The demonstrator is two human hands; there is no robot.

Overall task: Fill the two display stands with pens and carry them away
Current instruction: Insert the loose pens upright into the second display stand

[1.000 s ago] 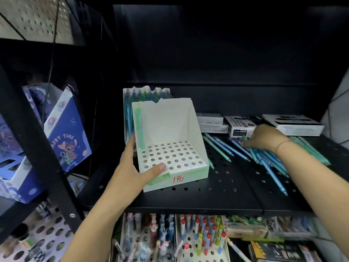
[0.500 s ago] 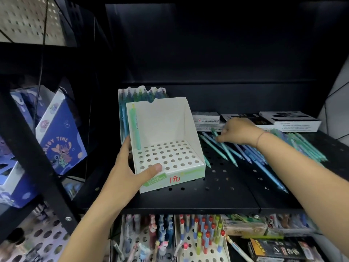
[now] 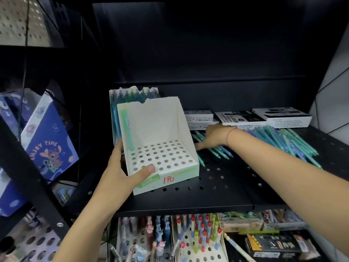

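The left hand (image 3: 120,173) grips the stand (image 3: 156,127) at its front-left corner as before, thumb on the holed base. The right hand (image 3: 213,137) has slid closer, just right of the stand, onto the loose pens (image 3: 273,140); whether it holds one I cannot tell.

Bare shelf strip (image 3: 222,188) before the loose pens (image 3: 283,142), white stand (image 3: 160,148) left, boxes (image 3: 264,118) behind.

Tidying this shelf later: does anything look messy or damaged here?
Yes: loose pens lie scattered across the shelf right of the white stand, which holds one pen; its back wall's top edge looks torn.
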